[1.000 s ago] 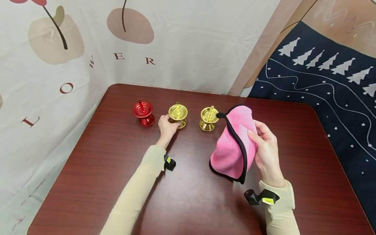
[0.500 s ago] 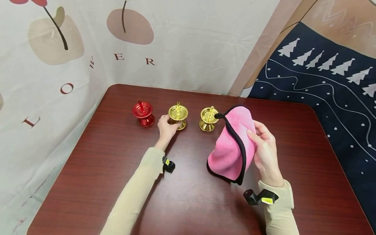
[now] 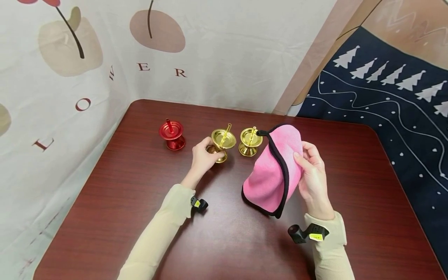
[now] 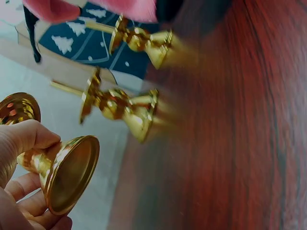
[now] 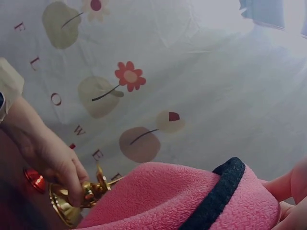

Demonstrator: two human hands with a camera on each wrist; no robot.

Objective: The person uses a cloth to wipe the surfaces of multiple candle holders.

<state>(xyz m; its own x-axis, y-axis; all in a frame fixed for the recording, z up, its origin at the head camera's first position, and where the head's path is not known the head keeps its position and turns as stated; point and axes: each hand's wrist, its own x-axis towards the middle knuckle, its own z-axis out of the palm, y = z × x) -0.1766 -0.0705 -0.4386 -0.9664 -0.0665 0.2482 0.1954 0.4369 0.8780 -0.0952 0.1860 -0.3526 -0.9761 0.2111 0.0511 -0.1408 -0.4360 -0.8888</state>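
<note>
My left hand [image 3: 203, 160] grips a gold candle holder [image 3: 224, 139] by its stem. It leans to the right, and its base underside faces the left wrist camera, clear of the table. Another gold candle holder [image 3: 249, 147] stands just right of it. The left wrist view shows two upright gold ones, the nearer candle holder [image 4: 115, 105] and a farther candle holder [image 4: 139, 40]; the pink cloth hides one from the head view. My right hand [image 3: 315, 181] pinches that black-edged pink cloth [image 3: 273, 175] between thumb and fingers, hanging over the table.
A red candle holder [image 3: 174, 136] stands at the back left of the dark wood table [image 3: 115, 186]. White printed fabric [image 3: 224, 58] hangs behind and to the left. Navy tree-print fabric [image 3: 371, 101] hangs at the right.
My left hand has drawn the gold candle holder right and a little nearer, and it has gone from upright to tilted. The right hand and cloth have shifted slightly left.
</note>
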